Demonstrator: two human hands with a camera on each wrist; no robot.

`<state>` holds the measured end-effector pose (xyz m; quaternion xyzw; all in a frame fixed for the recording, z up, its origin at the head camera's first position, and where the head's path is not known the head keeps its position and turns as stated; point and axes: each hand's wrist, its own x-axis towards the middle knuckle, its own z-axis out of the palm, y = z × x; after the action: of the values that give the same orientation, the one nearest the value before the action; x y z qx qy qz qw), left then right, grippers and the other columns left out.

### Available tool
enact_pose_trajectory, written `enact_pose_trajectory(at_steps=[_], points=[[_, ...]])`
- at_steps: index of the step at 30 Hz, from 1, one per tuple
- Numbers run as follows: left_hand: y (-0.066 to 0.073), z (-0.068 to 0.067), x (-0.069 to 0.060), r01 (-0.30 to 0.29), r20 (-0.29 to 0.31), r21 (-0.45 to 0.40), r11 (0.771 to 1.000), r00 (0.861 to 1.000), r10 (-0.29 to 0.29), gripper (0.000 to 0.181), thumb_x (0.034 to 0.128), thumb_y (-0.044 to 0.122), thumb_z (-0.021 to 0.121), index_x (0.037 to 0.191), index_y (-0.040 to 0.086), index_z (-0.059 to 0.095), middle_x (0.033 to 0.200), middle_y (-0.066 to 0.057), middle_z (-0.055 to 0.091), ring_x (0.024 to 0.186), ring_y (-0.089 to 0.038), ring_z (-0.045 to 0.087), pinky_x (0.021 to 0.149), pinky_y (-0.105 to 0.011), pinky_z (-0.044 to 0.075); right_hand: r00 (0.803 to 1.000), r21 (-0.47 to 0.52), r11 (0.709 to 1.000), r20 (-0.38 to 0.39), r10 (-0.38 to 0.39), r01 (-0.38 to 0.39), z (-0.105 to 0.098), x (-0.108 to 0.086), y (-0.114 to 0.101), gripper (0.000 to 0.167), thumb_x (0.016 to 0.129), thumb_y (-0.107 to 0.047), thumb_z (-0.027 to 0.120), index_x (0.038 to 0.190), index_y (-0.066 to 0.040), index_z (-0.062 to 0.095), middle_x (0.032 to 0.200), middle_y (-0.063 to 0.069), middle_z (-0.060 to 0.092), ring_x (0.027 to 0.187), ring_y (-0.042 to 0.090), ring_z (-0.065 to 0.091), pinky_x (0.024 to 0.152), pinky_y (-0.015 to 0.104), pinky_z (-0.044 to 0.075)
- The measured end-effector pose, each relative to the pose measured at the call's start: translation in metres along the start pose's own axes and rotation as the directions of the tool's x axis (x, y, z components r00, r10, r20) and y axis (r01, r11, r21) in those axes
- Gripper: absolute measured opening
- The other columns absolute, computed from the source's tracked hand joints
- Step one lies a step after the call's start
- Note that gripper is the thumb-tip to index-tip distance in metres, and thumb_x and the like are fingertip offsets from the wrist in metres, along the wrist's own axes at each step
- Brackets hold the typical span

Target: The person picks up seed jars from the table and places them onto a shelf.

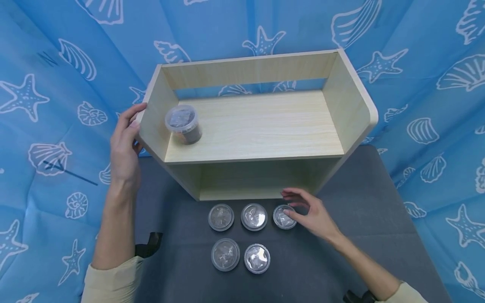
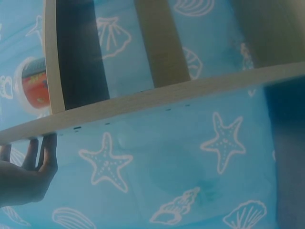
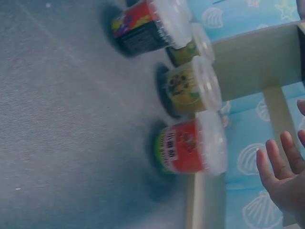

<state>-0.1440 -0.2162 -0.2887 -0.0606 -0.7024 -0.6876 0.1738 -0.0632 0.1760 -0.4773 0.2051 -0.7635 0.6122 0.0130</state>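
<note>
My left hand (image 1: 126, 141) rests its fingertips against the outer side of a pale wooden two-level shelf (image 1: 261, 124); in the left wrist view the fingers (image 2: 47, 152) touch the side panel. On the upper board, near that panel, stands a lidded plastic tub (image 1: 184, 124). My right hand (image 1: 312, 212) is over a lidded tub (image 1: 282, 218) at the right end of the front row, fingers apart and loosely bent. In the right wrist view, a tub with a red and green label (image 3: 186, 145) stands near the spread fingers (image 3: 271, 157). Whether the right hand touches a tub, I cannot tell.
Several other lidded tubs stand on the dark grey table (image 1: 182, 261) before the shelf: two in the nearer row (image 1: 225, 254) and two more beside the right-hand one (image 1: 254, 216). A blue curtain (image 1: 428, 97) with white shells and starfish hangs behind and around.
</note>
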Motion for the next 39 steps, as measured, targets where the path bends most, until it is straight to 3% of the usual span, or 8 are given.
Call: enact_pose_trajectory(at_steps=[9,17,23,30,39], points=[[0.000,0.001,-0.001,0.001,0.003,0.016,1.000,1.000,-0.001,0.038,0.1034,0.023,0.041,0.137,0.016,0.058,0.133,-0.009,0.055,0.111,-0.023,0.051,0.089,-0.036,0.036,0.999,-0.072,0.997,-0.035,0.021,-0.023,0.002,-0.014,0.024,0.057,0.080,0.012,0.076,0.132,0.000,0.058,0.125,0.019,0.064,0.115,0.032,0.061,0.095,0.033,0.050],[0.000,0.002,-0.001,-0.008,-0.002,0.014,1.000,1.000,0.008,0.038,0.1033,0.022,0.041,0.136,0.016,0.059,0.134,-0.009,0.054,0.113,-0.024,0.051,0.091,-0.037,0.036,0.998,-0.126,0.991,-0.043,0.035,-0.040,0.005,-0.023,0.041,0.058,0.078,0.005,0.080,0.132,0.001,0.058,0.129,0.015,0.063,0.117,0.031,0.061,0.096,0.030,0.049],[-0.001,0.002,-0.001,-0.016,-0.006,0.008,1.000,1.000,0.017,0.038,0.1029,0.022,0.041,0.136,0.015,0.059,0.133,-0.009,0.053,0.112,-0.024,0.050,0.090,-0.038,0.036,0.994,-0.163,0.980,-0.012,0.113,-0.113,0.007,-0.030,0.049,0.066,0.079,-0.001,0.082,0.139,-0.004,0.055,0.136,0.015,0.059,0.120,0.037,0.058,0.099,0.036,0.047],[-0.002,0.002,-0.001,-0.019,-0.001,0.016,1.000,1.000,0.019,0.038,0.1033,0.023,0.041,0.136,0.016,0.058,0.133,-0.009,0.053,0.113,-0.024,0.050,0.090,-0.039,0.035,0.979,-0.186,0.962,0.000,0.203,-0.199,0.011,-0.037,0.052,0.072,0.079,-0.010,0.085,0.143,-0.006,0.052,0.139,0.016,0.055,0.118,0.034,0.061,0.096,0.029,0.049],[-0.002,0.002,-0.001,-0.020,-0.003,0.033,0.999,1.000,0.020,0.039,0.1033,0.023,0.040,0.136,0.016,0.058,0.134,-0.009,0.053,0.113,-0.024,0.050,0.090,-0.038,0.036,0.952,-0.209,0.932,0.012,0.305,-0.296,0.017,-0.042,0.059,0.080,0.081,-0.019,0.084,0.149,-0.010,0.045,0.138,0.021,0.055,0.117,0.039,0.060,0.095,0.053,0.047]])
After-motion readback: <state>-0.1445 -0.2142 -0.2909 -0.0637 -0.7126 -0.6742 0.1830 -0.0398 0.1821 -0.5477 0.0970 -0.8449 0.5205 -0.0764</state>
